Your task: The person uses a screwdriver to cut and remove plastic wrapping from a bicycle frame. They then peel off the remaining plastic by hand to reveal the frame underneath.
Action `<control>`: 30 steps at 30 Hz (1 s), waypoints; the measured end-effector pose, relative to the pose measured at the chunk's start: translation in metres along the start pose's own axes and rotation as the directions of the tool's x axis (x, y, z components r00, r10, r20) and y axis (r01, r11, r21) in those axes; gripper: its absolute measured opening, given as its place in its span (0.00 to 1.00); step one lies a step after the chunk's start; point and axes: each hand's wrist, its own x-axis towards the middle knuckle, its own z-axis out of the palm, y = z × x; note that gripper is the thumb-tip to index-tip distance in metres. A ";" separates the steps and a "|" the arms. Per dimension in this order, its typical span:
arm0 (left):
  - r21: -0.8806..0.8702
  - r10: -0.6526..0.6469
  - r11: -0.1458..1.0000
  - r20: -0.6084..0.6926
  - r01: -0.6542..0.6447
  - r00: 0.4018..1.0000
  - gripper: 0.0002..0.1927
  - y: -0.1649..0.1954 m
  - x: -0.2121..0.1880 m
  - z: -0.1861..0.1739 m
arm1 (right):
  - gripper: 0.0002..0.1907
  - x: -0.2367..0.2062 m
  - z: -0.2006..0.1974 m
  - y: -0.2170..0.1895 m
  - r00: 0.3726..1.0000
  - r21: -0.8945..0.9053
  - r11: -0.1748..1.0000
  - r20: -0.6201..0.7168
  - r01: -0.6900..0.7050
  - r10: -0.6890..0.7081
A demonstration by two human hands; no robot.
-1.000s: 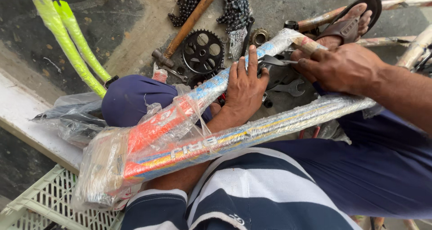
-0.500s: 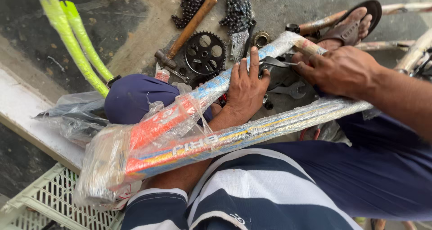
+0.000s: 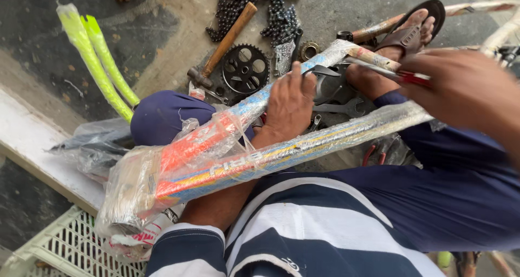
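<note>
The left hand (image 3: 290,106) lies flat, fingers spread, on the upper tube of a bicycle frame (image 3: 227,152) that rests across the person's lap. The right hand (image 3: 466,90), blurred, is closed around a red-handled tool (image 3: 398,75) whose tip meets the torn wrapping near the frame's far end. The frame shows two tubes, both sheathed in crinkled clear plastic over orange, blue and yellow paint, joining in a bunched plastic end near the person's left knee. On the concrete floor (image 3: 336,11) beyond lie one wooden-handled hammer (image 3: 223,44), one black toothed chainring (image 3: 245,68), a heap of dark chain (image 3: 279,14) and one brass ring (image 3: 309,50). Two neon-yellow wrapped fork legs (image 3: 95,60) lie toward the floor's left edge, and a white plastic crate (image 3: 65,247) sits at the lower left.
</note>
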 end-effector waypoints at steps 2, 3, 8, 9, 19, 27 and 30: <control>-0.081 -0.088 0.992 0.068 0.093 0.994 0.42 -0.004 0.007 -0.014 | 0.19 -0.063 0.007 0.012 0.995 0.214 0.976 -0.100 0.052 -0.031; -0.049 -0.138 0.988 0.181 0.149 0.974 0.44 -0.006 0.013 -0.019 | 0.19 -0.094 0.015 0.018 0.995 0.367 0.928 -0.091 0.060 -0.029; 0.004 -0.232 0.965 0.487 0.263 0.842 0.37 -0.012 0.038 -0.027 | 0.20 -0.155 0.081 0.014 0.992 0.385 0.922 0.093 0.047 -0.090; -0.006 -0.217 0.969 0.465 0.247 0.859 0.34 -0.012 0.040 -0.024 | 0.20 -0.144 0.098 0.003 0.986 0.243 0.968 0.165 -0.069 0.029; -0.018 -0.272 0.944 0.526 0.331 0.806 0.20 -0.023 0.056 0.002 | 0.19 -0.014 0.147 -0.011 0.798 -0.129 0.966 -0.544 0.225 -0.259; 0.021 -0.307 0.928 0.608 0.373 0.732 0.21 -0.018 0.060 -0.001 | 0.21 -0.002 0.135 -0.014 0.818 0.002 0.953 -0.513 0.303 -0.259; 0.023 -0.299 0.932 0.611 0.361 0.733 0.22 -0.018 0.060 -0.002 | 0.21 0.000 0.136 -0.012 0.854 0.044 0.960 -0.469 0.276 -0.224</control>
